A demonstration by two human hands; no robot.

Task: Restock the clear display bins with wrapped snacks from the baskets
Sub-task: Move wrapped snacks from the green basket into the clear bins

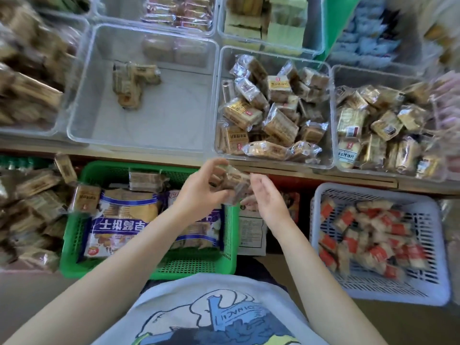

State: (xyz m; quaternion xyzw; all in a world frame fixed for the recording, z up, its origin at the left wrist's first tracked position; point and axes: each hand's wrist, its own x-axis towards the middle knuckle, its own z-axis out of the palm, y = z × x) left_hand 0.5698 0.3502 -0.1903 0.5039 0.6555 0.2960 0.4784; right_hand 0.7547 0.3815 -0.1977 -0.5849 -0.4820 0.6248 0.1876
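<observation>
Nearest the person, two baskets are sitting on the floor: a green basket (74, 250) still holding large biscuit bags and a few small wrapped packs, and a pale basket (321, 195) still well filled with red-and-white snacks, so plenty of stock is waiting to go up.

Above the green basket's far edge, the left hand (199, 192) is curling its fingers round a bundle of wrapped snacks (232, 184), its grip clamped on them. The right hand (267, 197) is hovering just beside the bundle with fingers relaxed and apart; whether it is touching the wrappers cannot be told through the blur.

Farther off, on the shelf, the middle bin (77, 130) is holding only a few packs (132, 83) toward its back, so it is looking like the one most in need of filling. The bin (332, 135) to its right is lying roughly half full of brown packs, and the far-right bin (334, 78) is heaped. Judging by this, the restocking is partly done, with the middle bin mostly left.
</observation>
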